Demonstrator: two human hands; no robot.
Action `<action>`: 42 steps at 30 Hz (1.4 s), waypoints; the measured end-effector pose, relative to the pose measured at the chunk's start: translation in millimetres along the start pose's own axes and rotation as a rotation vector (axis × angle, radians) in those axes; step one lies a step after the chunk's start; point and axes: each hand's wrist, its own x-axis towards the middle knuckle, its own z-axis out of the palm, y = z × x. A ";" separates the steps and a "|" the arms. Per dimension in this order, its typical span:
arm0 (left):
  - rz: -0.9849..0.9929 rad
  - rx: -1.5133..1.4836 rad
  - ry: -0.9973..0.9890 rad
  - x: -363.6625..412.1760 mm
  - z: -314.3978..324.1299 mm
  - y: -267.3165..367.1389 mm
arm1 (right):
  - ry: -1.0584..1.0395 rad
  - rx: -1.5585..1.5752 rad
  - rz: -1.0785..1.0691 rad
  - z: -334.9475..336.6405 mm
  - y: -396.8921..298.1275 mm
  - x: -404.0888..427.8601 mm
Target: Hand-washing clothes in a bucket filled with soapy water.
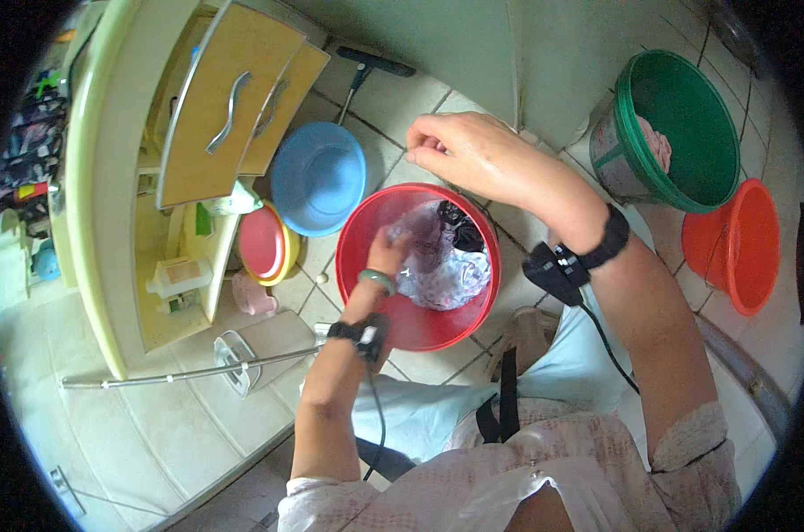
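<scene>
A round red plastic tub (408, 329) stands on the tiles before me, with wet laundry in cloudy water. My left hand (390, 249) is down inside it, at the edge of the pale soaked cloth (442, 286). Motion blurs its fingers, so whether they grip any cloth is unclear. A black garment (467, 234) lies at the far right of the tub. Above the tub's far rim hovers my right hand (468, 153), wet, its fingers loosely curled and a gap between thumb and forefinger. Nothing shows in it.
Beyond the tub sits a blue basin (318, 179), beside a red basin (262, 243). A cabinet door (209, 113) hangs open on the left. At right are a green bucket (698, 126) holding pink cloth (656, 143) and an orange bucket (751, 249). A metal pole (175, 379) crosses the lower left.
</scene>
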 end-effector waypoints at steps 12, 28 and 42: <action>0.367 -0.294 0.343 -194.9 -144.7 277.2 | -0.052 -0.002 -0.075 45.2 -8.5 -8.7; 0.202 0.791 -0.027 0.4 42.3 -105.0 | -0.095 -0.108 -0.118 44.9 -29.4 -3.8; -0.305 0.791 -0.320 47.0 92.7 -83.1 | -0.130 -0.313 -0.068 19.2 -27.0 -3.3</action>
